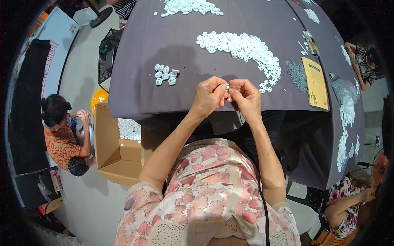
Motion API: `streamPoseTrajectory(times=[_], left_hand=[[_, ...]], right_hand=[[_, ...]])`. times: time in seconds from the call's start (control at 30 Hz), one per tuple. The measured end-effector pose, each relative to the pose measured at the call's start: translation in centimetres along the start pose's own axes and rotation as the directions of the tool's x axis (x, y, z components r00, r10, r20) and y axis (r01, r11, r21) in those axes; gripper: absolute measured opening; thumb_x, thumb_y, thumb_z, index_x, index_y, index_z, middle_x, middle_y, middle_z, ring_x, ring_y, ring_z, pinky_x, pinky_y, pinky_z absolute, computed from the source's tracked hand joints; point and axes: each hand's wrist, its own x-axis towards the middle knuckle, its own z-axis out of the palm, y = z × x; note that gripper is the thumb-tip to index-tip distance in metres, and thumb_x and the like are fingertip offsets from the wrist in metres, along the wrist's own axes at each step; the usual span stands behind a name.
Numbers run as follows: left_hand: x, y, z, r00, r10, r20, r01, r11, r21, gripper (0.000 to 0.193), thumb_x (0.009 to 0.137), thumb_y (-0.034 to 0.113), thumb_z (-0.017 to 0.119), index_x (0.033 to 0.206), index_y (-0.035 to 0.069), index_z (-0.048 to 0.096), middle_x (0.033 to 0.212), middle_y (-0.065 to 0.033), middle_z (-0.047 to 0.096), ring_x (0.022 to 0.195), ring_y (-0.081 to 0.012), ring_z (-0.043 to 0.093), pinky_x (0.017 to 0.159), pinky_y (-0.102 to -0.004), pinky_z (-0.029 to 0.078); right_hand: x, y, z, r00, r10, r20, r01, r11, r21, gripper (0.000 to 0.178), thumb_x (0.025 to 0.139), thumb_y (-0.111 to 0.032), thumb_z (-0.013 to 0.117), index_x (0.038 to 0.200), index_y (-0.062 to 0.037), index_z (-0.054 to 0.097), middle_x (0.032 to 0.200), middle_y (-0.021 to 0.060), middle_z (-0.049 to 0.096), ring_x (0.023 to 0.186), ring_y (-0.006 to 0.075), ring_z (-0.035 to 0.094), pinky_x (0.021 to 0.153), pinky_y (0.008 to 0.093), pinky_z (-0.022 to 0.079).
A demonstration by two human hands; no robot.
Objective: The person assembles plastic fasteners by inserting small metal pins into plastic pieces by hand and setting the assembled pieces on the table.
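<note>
Over the near edge of the grey-clothed table (pixel 143 96), my left hand (pixel 208 96) and my right hand (pixel 247 97) meet fingertip to fingertip. Between them they pinch one small white plastic piece (pixel 227 87) with dark openings; its exact kind is too small to make out. Farther off, a curved heap of loose white plastic pieces (pixel 246 47) trails down toward my right hand. To the left of my hands, several white pieces (pixel 165 76) form a small separate group. A pile of thin grey pins or screws (pixel 296 74) lies to the right.
A yellow printed card (pixel 315 84) lies at the table's right. Below the left edge stands a cardboard box (pixel 119 162), with white pieces (pixel 129 129) beside its flap. More white heaps (pixel 191 7) lie at the far side. Other people (pixel 67 135) sit left and right.
</note>
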Motion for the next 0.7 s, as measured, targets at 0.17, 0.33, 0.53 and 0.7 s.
streamPoseTrajectory(times=[0.17, 0.33, 0.53, 0.7], left_hand=[[-0.24, 0.3, 0.19, 1.0, 0.011, -0.009, -0.011, 0.998, 0.056, 0.011, 0.088, 0.006, 0.052, 0.087, -0.002, 0.06, 0.064, -0.0033, 0.06, 0.046, -0.0055, 0.053, 0.04, -0.0198, 0.041], [-0.39, 0.24, 0.21, 0.998, 0.061, -0.01, -0.058, 0.986, 0.159, 0.011, 0.087, 0.005, 0.052, 0.084, -0.003, 0.061, 0.062, -0.0044, 0.06, 0.046, -0.0067, 0.054, 0.041, -0.0216, 0.043], [-0.09, 0.03, 0.18, 0.998, 0.035, 0.043, -0.041, 0.989, 0.145, 0.01, 0.09, 0.006, 0.053, 0.09, -0.001, 0.059, 0.067, -0.0007, 0.059, 0.049, -0.0041, 0.051, 0.041, -0.0185, 0.041], [-0.18, 0.04, 0.42, 1.0, -0.001, 0.019, 0.0, 0.999, 0.046, 0.011, 0.092, 0.006, 0.052, 0.093, -0.003, 0.057, 0.069, -0.0028, 0.059, 0.05, -0.0054, 0.053, 0.042, -0.0189, 0.043]], right_hand=[[-0.19, 0.07, 0.09, 1.0, -0.015, -0.007, 0.015, 1.0, 0.001, 0.013, 0.086, 0.002, 0.057, 0.099, 0.0026, 0.058, 0.079, 0.004, 0.064, 0.066, 0.0059, 0.058, 0.059, 0.0193, 0.048], [-0.4, 0.02, 0.13, 1.0, -0.029, 0.002, 0.029, 0.999, -0.033, 0.008, 0.086, 0.002, 0.056, 0.094, 0.0016, 0.058, 0.075, 0.0017, 0.061, 0.064, 0.0048, 0.056, 0.056, 0.0195, 0.047], [-0.09, -0.1, -0.01, 1.0, -0.012, -0.002, 0.012, 0.997, -0.075, 0.009, 0.086, 0.002, 0.057, 0.095, 0.0015, 0.057, 0.075, 0.0012, 0.06, 0.064, 0.0047, 0.055, 0.055, 0.0195, 0.046], [-0.2, 0.15, -0.31, 0.999, -0.047, -0.004, 0.047, 0.999, -0.003, 0.016, 0.086, 0.003, 0.057, 0.102, 0.0029, 0.055, 0.083, 0.0045, 0.063, 0.068, 0.0066, 0.058, 0.06, 0.0202, 0.048]])
